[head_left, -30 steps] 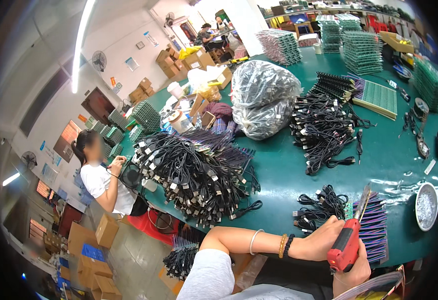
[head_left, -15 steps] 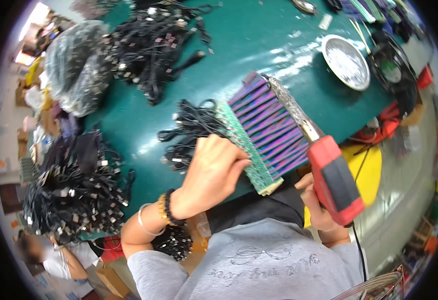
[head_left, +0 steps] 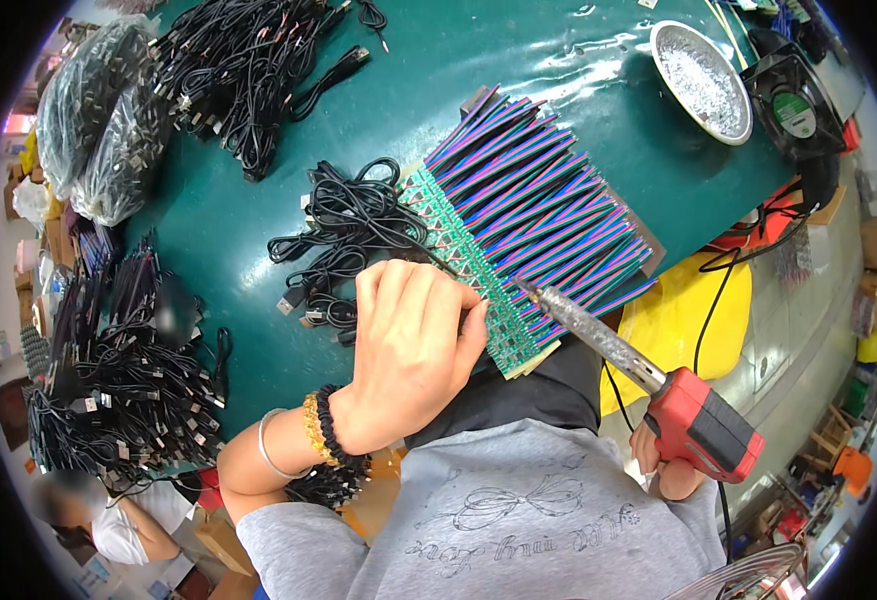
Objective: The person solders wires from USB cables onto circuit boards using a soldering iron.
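My right hand point(head_left: 671, 466) is wrapped round the red and black grip of a gun-shaped soldering iron point(head_left: 704, 425). Its metal barrel slants up and left, with the tip over the row of small green circuit boards point(head_left: 471, 262). Striped ribbon wires point(head_left: 549, 200) fan out from the boards' right side. Over the left edge of the boards, my left hand point(head_left: 414, 335) is closed in a pinch, its thumb and finger close to the iron's tip. A black USB cable point(head_left: 441, 262) runs to those fingertips from a small pile point(head_left: 349, 225); its held end is hidden.
A metal bowl of silvery shreds point(head_left: 701, 85) and a black fan point(head_left: 794, 110) stand at the far right. Cable heaps point(head_left: 249, 70) and clear plastic bags point(head_left: 109, 120) lie on the left. A yellow cover point(head_left: 694, 320) hangs below the table edge. Another person point(head_left: 124, 515) sits at lower left.
The soldering iron's tip has swung down and left, from the far end of the ribbon wires to the circuit boards. My left hand stays pinched by the boards. The whole view has shifted slightly.
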